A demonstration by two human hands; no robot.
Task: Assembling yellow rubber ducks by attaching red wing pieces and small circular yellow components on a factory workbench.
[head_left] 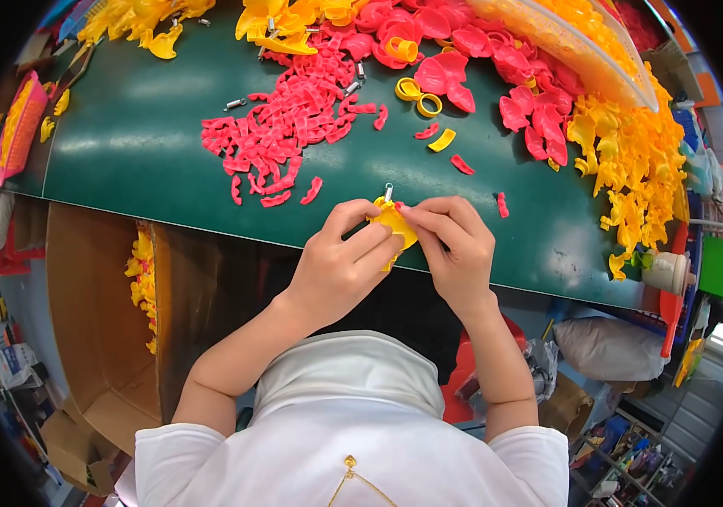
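At the near edge of the green table, my left hand [338, 264] is closed around a yellow plastic piece [399, 226] with a curved, irregular shape. A small metal spring [388, 193] sticks up at the top of that piece. My right hand [460, 247] pinches a small red plastic piece [399, 205] against its upper right side. Fingers hide much of both parts. Beyond my hands lies a spread heap of small curved red strips [281, 127], with several springs around it. Two yellow rings [429, 105] and a short yellow strip [443, 140] lie farther right.
Red cup-shaped parts [442, 74] and yellow parts [632, 160] pile up on the green table [159, 160] at the back and right, beside a tilted translucent basket [577, 42]. A pink basket [22, 127] stands far left. Below it is a cardboard box [100, 296] with yellow parts.
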